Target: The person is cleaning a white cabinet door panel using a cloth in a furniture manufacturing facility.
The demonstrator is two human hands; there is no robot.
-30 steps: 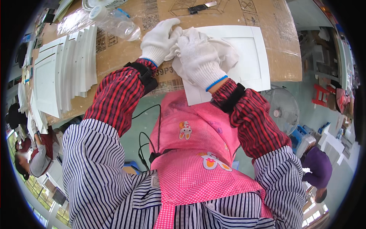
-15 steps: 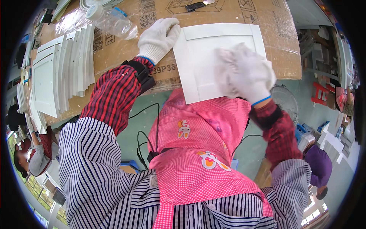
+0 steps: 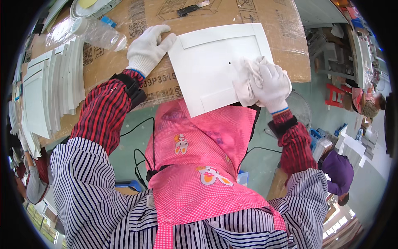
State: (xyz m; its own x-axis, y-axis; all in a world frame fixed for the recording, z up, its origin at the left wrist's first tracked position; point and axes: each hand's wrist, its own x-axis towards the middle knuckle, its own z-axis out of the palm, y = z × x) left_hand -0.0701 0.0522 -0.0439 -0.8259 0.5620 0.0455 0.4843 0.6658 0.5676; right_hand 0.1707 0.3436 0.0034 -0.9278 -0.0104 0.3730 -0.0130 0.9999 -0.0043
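Observation:
A white rectangular panel [image 3: 215,54] with a recessed centre and raised frame strips lies tilted on the cardboard-topped table, its near corner jutting past the table edge. A small dark spot shows near its middle. My right hand [image 3: 273,86], in a white knit glove, is closed on a crumpled white cloth [image 3: 246,85] pressed to the panel's right side. My left hand [image 3: 147,49], gloved too, rests at the panel's upper left edge. Its thumb is apart from the fingers and touches or nearly touches that edge; nothing shows in its grasp.
Several similar white panels [image 3: 52,89] stand in a row at the left. A clear plastic bottle [image 3: 99,35] lies behind my left hand, near a round tub [image 3: 89,10]. A dark box-cutter-like object [image 3: 188,10] lies at the back. People work at both sides; a fan [image 3: 299,108] stands right.
The whole view has shifted, so most things sit further left. Over the panel, my right hand and the cloth have moved rightward, uncovering the dark spot. My left thumb has spread from the fingers.

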